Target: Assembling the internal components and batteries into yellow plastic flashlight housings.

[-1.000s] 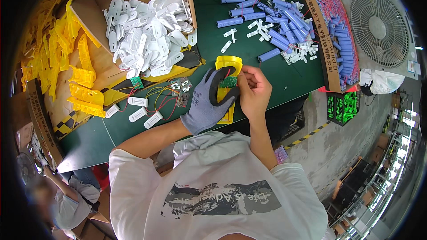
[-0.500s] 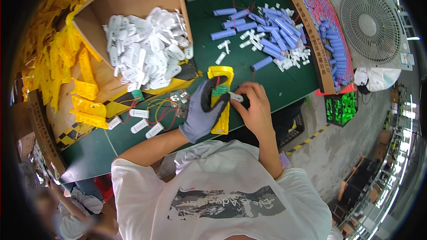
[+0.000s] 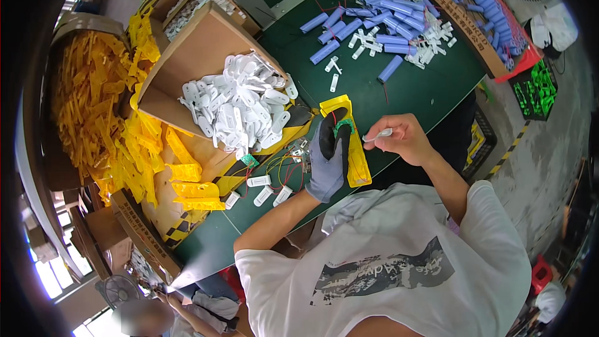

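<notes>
My left hand (image 3: 327,159) wears a grey glove with black fingertips and pinches a small green circuit board (image 3: 342,128) with thin wires, just above a flat yellow plastic piece (image 3: 357,156) on the green table (image 3: 399,97). My right hand (image 3: 399,138) is bare and holds a small white plastic part (image 3: 379,135) next to the board. The two hands are close together over the yellow piece.
A cardboard box (image 3: 181,62) holds a heap of white plastic parts (image 3: 240,106). Yellow plastic pieces (image 3: 100,106) are piled to the left. Blue cylindrical cells (image 3: 387,22) lie on the far table. Loose white parts (image 3: 265,190) and wired boards (image 3: 284,165) sit near my left wrist.
The view has shifted and the hands sit lower in the picture. My right hand has drawn slightly apart from the left, with the white part in its fingers.
</notes>
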`<state>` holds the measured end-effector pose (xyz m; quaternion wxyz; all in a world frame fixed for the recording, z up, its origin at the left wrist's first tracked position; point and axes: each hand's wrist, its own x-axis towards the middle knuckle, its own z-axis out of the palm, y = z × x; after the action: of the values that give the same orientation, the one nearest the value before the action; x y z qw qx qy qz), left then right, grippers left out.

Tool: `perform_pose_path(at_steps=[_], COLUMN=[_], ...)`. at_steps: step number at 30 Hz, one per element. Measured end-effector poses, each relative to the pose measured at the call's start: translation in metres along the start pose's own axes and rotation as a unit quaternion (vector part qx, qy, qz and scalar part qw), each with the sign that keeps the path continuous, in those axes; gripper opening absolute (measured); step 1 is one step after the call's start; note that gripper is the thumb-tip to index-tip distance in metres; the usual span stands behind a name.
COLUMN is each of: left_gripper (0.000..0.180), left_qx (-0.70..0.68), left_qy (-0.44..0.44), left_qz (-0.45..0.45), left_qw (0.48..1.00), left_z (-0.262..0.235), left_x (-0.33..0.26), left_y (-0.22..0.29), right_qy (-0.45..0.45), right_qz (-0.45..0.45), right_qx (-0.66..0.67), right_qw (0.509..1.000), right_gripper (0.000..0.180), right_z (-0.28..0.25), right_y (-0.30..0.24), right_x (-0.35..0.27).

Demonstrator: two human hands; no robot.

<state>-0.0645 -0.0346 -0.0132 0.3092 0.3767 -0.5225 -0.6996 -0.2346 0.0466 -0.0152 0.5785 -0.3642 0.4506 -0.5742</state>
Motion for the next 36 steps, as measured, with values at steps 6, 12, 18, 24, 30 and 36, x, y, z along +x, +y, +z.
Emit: perform_pose_path(at_steps=[6, 12, 18, 24, 30, 36], left_gripper=[0.030, 0.028, 0.028, 0.033, 0.033, 0.028], left_qx=[0.089, 0.087, 0.102, 0.095, 0.132, 0.147], left_qy=[-0.016, -0.013, -0.008, -0.024, -0.022, -0.020], left_qz=[0.035, 0.058, 0.055, 0.125, 0.148, 0.144], left_qw=[0.995, 0.994, 0.993, 0.987, 0.980, 0.978], left_z=[-0.008, -0.010, -0.008, -0.008, -0.014, -0.013], left_x=[0.000, 0.001, 0.000, 0.001, -0.005, -0.003], left_y=[-0.007, -0.006, -0.008, -0.014, -0.014, -0.016], right_qy=[0.022, 0.073, 0.084, 0.100, 0.082, 0.105], right_qz=[0.037, -0.005, -0.005, -0.019, 0.015, -0.061], right_qx=[0.065, -0.099, -0.106, -0.063, -0.020, -0.051], right_qw=[0.997, 0.992, 0.991, 0.993, 0.996, 0.991], right_gripper=[0.012, 0.018, 0.011, 0.029, 0.035, 0.041], right_z=[0.022, 0.034, 0.030, 0.036, 0.040, 0.043], right_y=[0.009, 0.012, 0.010, 0.015, 0.013, 0.020], right_x=[0.000, 0.002, 0.001, 0.003, 0.003, -0.002])
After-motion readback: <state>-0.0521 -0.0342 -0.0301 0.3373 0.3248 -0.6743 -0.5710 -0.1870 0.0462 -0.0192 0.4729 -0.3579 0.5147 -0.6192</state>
